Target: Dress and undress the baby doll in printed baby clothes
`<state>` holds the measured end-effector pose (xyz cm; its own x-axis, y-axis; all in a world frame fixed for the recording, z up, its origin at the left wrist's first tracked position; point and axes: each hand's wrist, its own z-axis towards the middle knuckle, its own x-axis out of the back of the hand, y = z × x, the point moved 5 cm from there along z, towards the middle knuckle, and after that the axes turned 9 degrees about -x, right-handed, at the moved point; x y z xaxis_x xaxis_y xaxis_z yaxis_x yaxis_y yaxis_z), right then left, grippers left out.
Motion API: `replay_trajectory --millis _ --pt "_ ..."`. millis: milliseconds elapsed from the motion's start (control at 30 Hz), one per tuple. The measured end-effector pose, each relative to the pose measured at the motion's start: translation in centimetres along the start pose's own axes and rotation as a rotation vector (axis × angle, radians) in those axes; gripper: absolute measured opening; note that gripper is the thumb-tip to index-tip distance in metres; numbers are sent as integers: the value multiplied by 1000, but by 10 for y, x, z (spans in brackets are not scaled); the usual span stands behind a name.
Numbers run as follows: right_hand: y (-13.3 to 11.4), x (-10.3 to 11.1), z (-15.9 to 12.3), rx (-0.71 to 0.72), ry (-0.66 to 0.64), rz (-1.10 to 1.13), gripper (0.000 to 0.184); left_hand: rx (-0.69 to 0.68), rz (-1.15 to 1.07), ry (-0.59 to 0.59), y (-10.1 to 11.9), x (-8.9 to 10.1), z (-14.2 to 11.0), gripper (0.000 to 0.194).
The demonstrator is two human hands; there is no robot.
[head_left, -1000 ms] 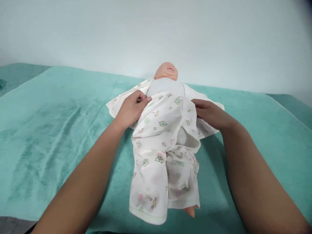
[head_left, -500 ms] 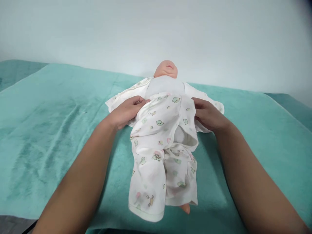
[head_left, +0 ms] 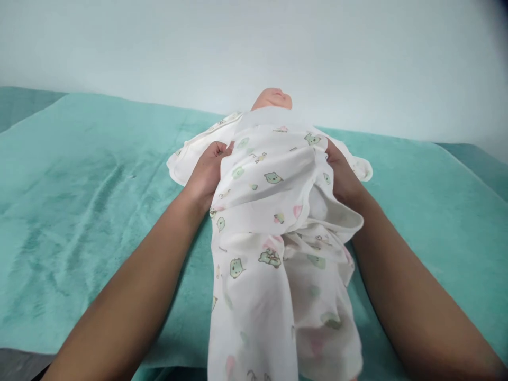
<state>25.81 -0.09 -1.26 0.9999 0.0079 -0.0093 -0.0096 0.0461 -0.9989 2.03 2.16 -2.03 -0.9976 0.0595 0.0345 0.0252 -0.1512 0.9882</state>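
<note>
A baby doll point(head_left: 273, 99) lies face up with its head away from me, dressed in white baby clothes point(head_left: 257, 206) printed with green bears. My left hand point(head_left: 212, 169) is closed at the left side of the doll's waist, thumb against the cloth. On the opposite side my right hand point(head_left: 343, 174) grips the waist, its fingertips hidden behind the fabric. Both trouser legs hang towards me, and a loose fold of cloth point(head_left: 341, 222) gapes at the right hip. The sleeves point(head_left: 206, 145) spread out to either side.
A green plush blanket point(head_left: 99, 211) covers the table under the doll. Behind its far edge rises a pale wall point(head_left: 198, 47). Grey floor point(head_left: 19, 362) shows at the lower left corner.
The doll's lower body and trouser legs have come up and closer to me between my hands. Printed cloth now covers more of the chest, and the foot visible before is hidden.
</note>
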Motion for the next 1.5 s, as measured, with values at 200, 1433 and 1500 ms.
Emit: replay_trajectory --millis 200,1433,1500 --pt "12 27 6 -65 -28 -148 22 -242 181 -2 0 1 9 12" --pt "-14 33 42 79 52 -564 11 -49 294 -137 11 3 11 7" --pt "-10 44 40 60 161 -614 4 48 272 -208 8 2 8 10"
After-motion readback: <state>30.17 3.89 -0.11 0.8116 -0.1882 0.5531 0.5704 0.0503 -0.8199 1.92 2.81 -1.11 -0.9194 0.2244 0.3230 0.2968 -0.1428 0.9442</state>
